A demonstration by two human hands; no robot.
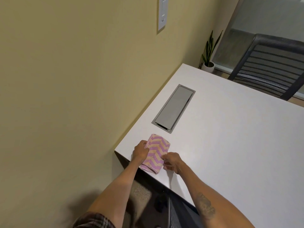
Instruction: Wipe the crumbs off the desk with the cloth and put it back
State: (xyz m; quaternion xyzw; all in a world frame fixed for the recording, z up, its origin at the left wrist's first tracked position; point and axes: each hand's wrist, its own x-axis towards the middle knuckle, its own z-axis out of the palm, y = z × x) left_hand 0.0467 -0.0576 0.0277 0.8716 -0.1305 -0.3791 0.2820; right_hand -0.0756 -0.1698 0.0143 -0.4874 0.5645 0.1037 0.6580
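A folded cloth [156,152] with pink and cream zigzag stripes lies flat at the near left corner of the white desk [230,137]. My left hand [140,150] grips the cloth's left edge with closed fingers. My right hand [171,162] pinches the cloth's right edge near its front corner. Both hands rest on the desk beside the cloth. No crumbs are visible on the surface.
A grey metal cable hatch [174,108] is set flush into the desk just beyond the cloth. A beige wall runs along the left. A black mesh chair [269,66] stands at the far side, and a small potted plant [209,53] sits on the floor.
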